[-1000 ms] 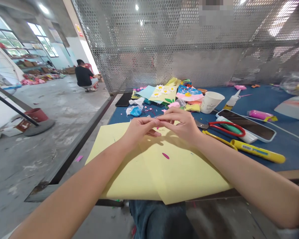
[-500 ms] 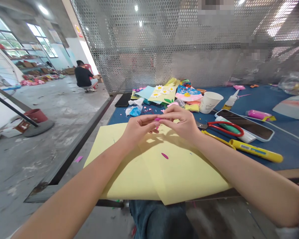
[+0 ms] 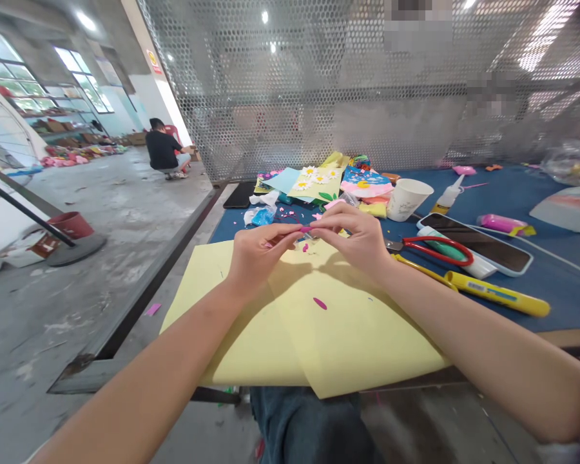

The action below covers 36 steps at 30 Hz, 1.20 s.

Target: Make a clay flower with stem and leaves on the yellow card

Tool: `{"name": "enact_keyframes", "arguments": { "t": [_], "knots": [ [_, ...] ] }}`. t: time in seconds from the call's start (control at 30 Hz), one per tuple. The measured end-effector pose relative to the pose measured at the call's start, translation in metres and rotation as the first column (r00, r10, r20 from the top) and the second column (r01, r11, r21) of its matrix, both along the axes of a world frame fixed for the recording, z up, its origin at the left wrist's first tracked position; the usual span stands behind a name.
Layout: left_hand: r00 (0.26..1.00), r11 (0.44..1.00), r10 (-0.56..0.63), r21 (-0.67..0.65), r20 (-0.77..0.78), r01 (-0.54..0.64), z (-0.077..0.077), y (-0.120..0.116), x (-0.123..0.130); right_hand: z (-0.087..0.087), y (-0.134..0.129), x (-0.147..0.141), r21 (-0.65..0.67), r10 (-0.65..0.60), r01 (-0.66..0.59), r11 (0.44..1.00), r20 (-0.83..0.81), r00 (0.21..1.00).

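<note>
A small magenta piece (image 3: 305, 229), too small to tell its material, is pinched at both ends between my hands, just above the yellow paper. My left hand (image 3: 258, 254) grips its left end with thumb and forefinger, the other fingers curled under. My right hand (image 3: 352, 235) pinches the right end between thumb and fingers. Below the fingertips, small pink bits (image 3: 305, 247) lie on the yellow paper (image 3: 328, 351). Nearer to me, a flat, petal-shaped magenta piece (image 3: 319, 303) rests on the same paper.
To the right lie red-handled scissors (image 3: 437, 248), a yellow marker (image 3: 497, 293), a phone (image 3: 483, 241) and a glue bottle (image 3: 448, 195). A paper cup (image 3: 408, 200) stands behind my right hand. Daisy-decorated paper (image 3: 316, 183) is at the back, before a perforated metal screen (image 3: 280, 96).
My left hand has shifted slightly left and its fingers have straightened along the magenta piece, uncovering the pink bits beneath. My right hand has barely moved.
</note>
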<state>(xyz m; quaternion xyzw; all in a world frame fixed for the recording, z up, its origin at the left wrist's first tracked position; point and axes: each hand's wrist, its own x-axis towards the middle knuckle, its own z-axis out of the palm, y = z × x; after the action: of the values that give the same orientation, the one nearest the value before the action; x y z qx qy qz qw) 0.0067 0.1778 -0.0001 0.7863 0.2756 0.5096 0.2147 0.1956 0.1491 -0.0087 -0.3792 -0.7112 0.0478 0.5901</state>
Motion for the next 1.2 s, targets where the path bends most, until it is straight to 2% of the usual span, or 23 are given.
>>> {"name": "enact_keyframes", "arguments": {
  "t": [0.13, 0.37, 0.53, 0.73, 0.93, 1.2],
  "knots": [
    [1.000, 1.000, 0.002, 0.014, 0.000, -0.002, -0.0020, 0.0027, -0.0004, 0.0026, -0.0013, -0.0004, 0.020, -0.009, 0.009, 1.000, -0.009, 1.000],
    [0.999, 0.999, -0.041, 0.016, -0.017, 0.041, -0.0038, 0.0028, 0.0001, -0.0007, -0.0007, -0.0013, 0.021, 0.056, -0.056, 0.998, 0.014, 0.998],
    [0.999, 0.996, -0.043, 0.079, -0.015, 0.044, -0.0030, 0.0018, -0.0006, -0.0024, -0.0012, -0.0009, 0.044, 0.044, -0.048, 0.998, 0.076, 0.996],
    [0.998, 0.985, -0.047, 0.166, -0.034, 0.052, -0.0042, 0.0044, -0.0013, -0.0019, -0.0012, -0.0016, 0.073, 0.034, -0.037, 0.997, 0.053, 0.998],
    [0.997, 0.989, -0.079, 0.123, -0.008, 0.080, -0.0042, 0.0026, -0.0005, -0.0038, 0.0007, 0.0004, 0.095, 0.067, -0.075, 0.993, 0.079, 0.995],
    [0.996, 0.986, -0.086, 0.144, -0.010, 0.087, -0.0036, 0.0048, -0.0013, -0.0017, -0.0003, -0.0002, 0.110, 0.059, -0.069, 0.992, 0.090, 0.994]
  ]
}}
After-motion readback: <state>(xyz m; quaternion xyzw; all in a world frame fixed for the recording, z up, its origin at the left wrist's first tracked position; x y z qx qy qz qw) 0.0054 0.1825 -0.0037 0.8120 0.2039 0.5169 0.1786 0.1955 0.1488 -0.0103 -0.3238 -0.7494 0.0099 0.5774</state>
